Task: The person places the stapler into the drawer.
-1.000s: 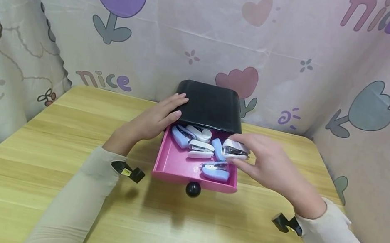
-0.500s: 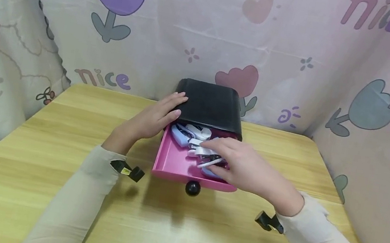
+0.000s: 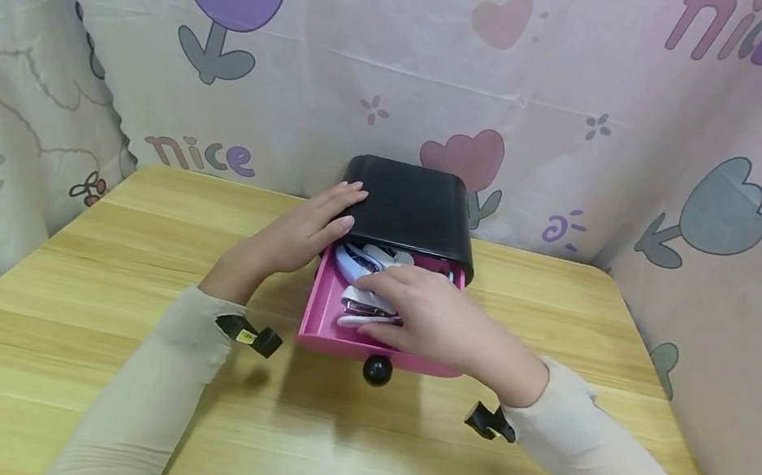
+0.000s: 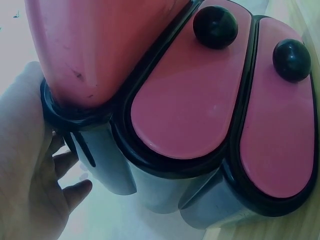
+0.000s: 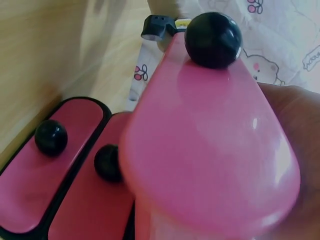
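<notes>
A white stapler [image 3: 368,301] lies between the thumb and fingers of my right hand [image 3: 443,317], low inside the pulled-out pink drawer [image 3: 328,344]. A light blue stapler [image 3: 350,264] and another white one [image 3: 393,256] show at the drawer's back left; my right hand covers much of what lies to the right. My left hand [image 3: 300,234] rests against the left side of the black cabinet [image 3: 410,205], fingertips on its top edge. In the right wrist view, the drawer hides most of the right hand [image 5: 295,130].
A round black knob [image 3: 377,370] sticks out of the drawer's front. Below it, in the left wrist view, are closed pink drawers [image 4: 185,100] with black knobs. The cabinet stands on a wooden table [image 3: 121,297] before a printed curtain [image 3: 352,36].
My right hand has carried the white stapler leftward from the drawer's right edge, over the other staplers, down to the front left of the drawer. The left hand has stayed in place.
</notes>
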`<state>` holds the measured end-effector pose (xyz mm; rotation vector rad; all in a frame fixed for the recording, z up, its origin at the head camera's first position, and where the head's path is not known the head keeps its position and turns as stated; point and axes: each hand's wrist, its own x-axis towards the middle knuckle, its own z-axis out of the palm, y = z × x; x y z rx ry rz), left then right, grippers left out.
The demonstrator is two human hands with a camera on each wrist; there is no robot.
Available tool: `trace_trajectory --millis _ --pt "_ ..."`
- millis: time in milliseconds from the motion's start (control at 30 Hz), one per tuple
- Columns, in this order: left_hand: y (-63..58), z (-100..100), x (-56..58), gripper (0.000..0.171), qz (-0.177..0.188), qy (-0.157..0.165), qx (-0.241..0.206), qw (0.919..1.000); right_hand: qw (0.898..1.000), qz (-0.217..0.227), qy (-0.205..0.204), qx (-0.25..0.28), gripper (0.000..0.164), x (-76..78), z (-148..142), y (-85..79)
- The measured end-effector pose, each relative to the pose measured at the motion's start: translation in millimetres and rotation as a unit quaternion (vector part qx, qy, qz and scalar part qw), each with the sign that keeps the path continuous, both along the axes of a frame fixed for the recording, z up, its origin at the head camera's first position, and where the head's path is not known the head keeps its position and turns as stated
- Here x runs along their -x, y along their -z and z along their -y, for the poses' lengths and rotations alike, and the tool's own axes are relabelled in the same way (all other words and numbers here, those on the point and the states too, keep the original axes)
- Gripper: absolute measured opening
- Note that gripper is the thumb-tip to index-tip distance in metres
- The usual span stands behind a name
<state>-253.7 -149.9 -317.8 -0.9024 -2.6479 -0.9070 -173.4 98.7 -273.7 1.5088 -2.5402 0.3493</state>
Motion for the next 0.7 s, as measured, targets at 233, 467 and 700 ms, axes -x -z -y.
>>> trace_trajectory --millis 233,467,700 --pt "0.3 0 -0.5 0.057 0.004 -0.008 0.004 1.0000 0.999 -0.024 -0.001 -0.029 0.041 -0.7 12 2.9" --pt "1.4 0 -0.9 0.057 0.004 -0.012 0.005 0.9999 1.000 -0.018 0.006 0.003 0.038 -3.0 10 5.5" --pt "1.1 0 -0.5 0.059 0.007 -0.012 0.003 0.9999 0.998 -0.021 0.006 0.054 0.033 -12.3 -1 4.4"
